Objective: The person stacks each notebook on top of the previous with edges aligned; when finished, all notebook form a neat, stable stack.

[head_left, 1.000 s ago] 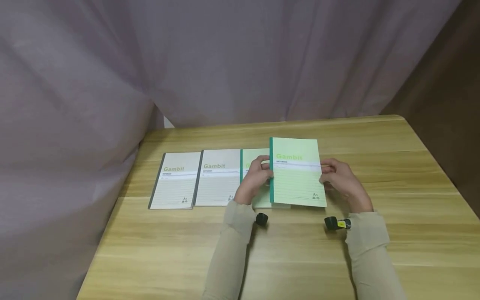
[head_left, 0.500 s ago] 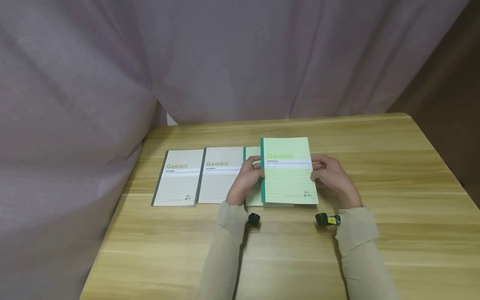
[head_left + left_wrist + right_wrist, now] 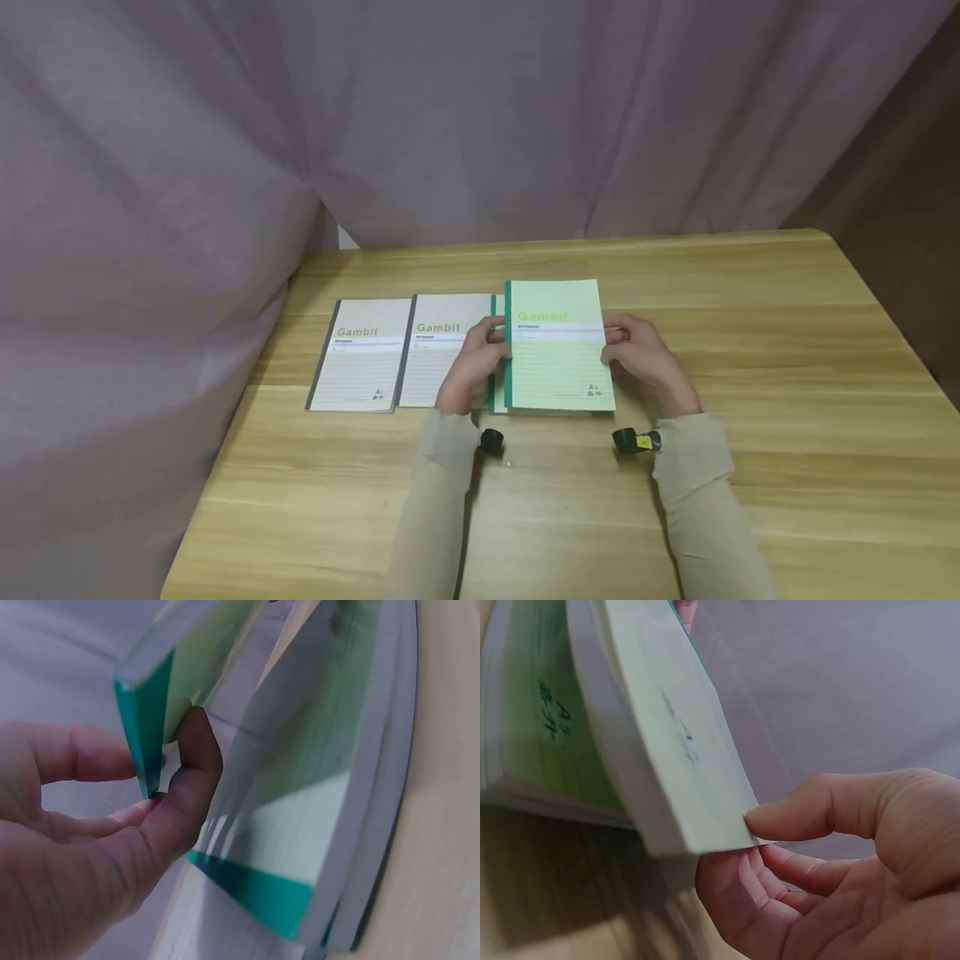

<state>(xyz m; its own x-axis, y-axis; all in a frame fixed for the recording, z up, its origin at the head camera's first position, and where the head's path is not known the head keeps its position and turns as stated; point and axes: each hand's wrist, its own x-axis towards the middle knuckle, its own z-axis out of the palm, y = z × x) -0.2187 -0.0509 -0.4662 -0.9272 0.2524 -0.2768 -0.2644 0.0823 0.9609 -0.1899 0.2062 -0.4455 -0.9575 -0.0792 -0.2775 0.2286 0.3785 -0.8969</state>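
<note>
A light green notebook (image 3: 558, 367) with a dark green spine is held above the table, its "Gambit" cover facing up. My left hand (image 3: 474, 367) pinches its spine edge between thumb and fingers. On the opposite edge, my right hand (image 3: 645, 358) grips it with the thumb on the cover and fingers beneath. Below, apart from it, lies a second green notebook (image 3: 292, 802), mostly hidden in the head view. The left wrist view shows a further layer under that one. The gap between held and lower notebooks shows in the right wrist view, beside the lower cover (image 3: 544, 697).
Two pale notebooks with dark grey spines, the far-left notebook (image 3: 356, 375) and the middle notebook (image 3: 438, 367), lie side by side left of the green ones. The wooden table (image 3: 810, 375) extends to the right. A grey-purple curtain (image 3: 450, 125) hangs behind.
Both hands have carried the held green notebook to the left and slightly lower, so it now covers most of the green notebook beneath. The pale notebooks stay in place on the table.
</note>
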